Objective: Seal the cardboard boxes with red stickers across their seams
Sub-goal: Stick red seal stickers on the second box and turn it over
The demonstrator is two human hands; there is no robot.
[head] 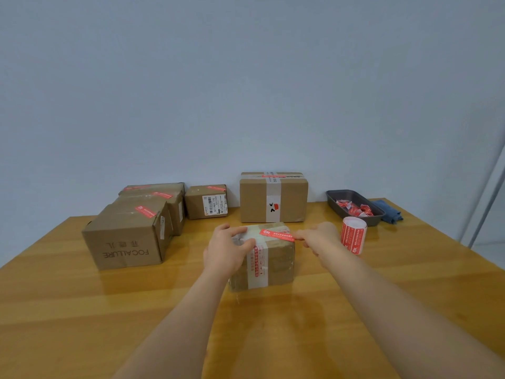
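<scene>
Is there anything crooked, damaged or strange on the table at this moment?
Little stands out. The red sticker on the near box lies slanted across its white tape. The big box on the left has upside-down lettering. Crumpled red scraps sit in the grey tray.

Both your forearms reach forward — your left hand (228, 248) curls over the box's top corner, your right hand (318, 237) extends beside it, fingers pinched.
</scene>
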